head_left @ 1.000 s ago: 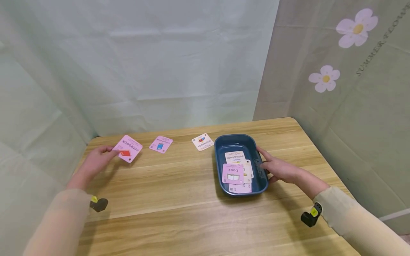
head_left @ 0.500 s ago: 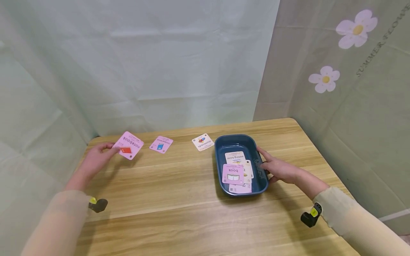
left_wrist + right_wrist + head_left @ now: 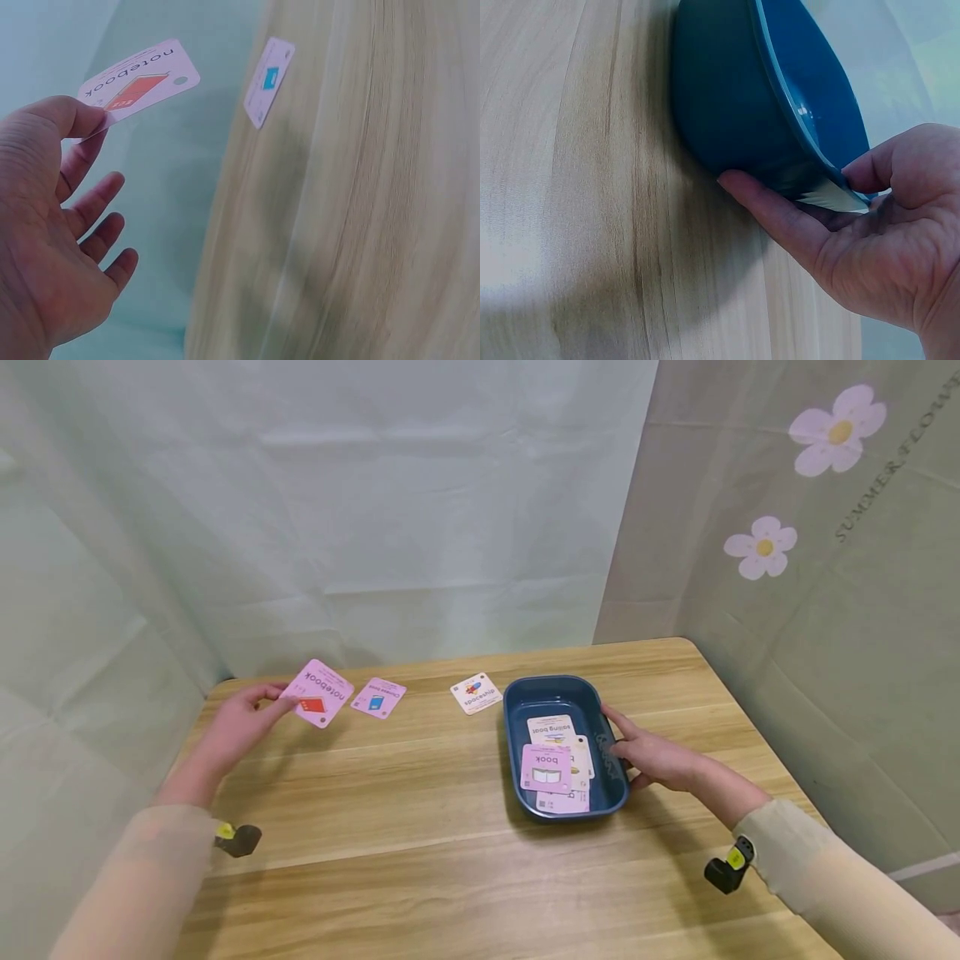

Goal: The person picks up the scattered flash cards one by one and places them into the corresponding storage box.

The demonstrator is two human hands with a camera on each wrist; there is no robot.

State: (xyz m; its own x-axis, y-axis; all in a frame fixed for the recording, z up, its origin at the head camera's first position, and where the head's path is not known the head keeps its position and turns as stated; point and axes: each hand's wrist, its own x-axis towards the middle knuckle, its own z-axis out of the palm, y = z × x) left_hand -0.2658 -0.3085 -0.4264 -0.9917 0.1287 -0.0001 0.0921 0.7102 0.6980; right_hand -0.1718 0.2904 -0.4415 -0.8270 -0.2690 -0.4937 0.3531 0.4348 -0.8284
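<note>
My left hand [image 3: 242, 727] pinches a pink notebook card [image 3: 321, 693] by its edge between thumb and index finger, held above the table's far left part. The left wrist view shows the same card [image 3: 142, 82] raised, the other fingers loosely spread. Just right of it, a pink card with a blue book picture [image 3: 378, 698] lies on the table. My right hand [image 3: 660, 756] grips the right wall of a dark blue tray [image 3: 513, 760], thumb over the rim and fingers outside. Inside the tray lie several overlapping cards, a pink book card [image 3: 546, 768] on top.
A white spaceship card [image 3: 476, 693] lies left of the tray near the back of the wooden table [image 3: 405, 843]. Pale curtains [image 3: 420, 510] hang behind and along both sides of the table.
My left hand has lifted the notebook card slightly and carried it right, towards the blue-book card. The right hand and the tray have stayed in place.
</note>
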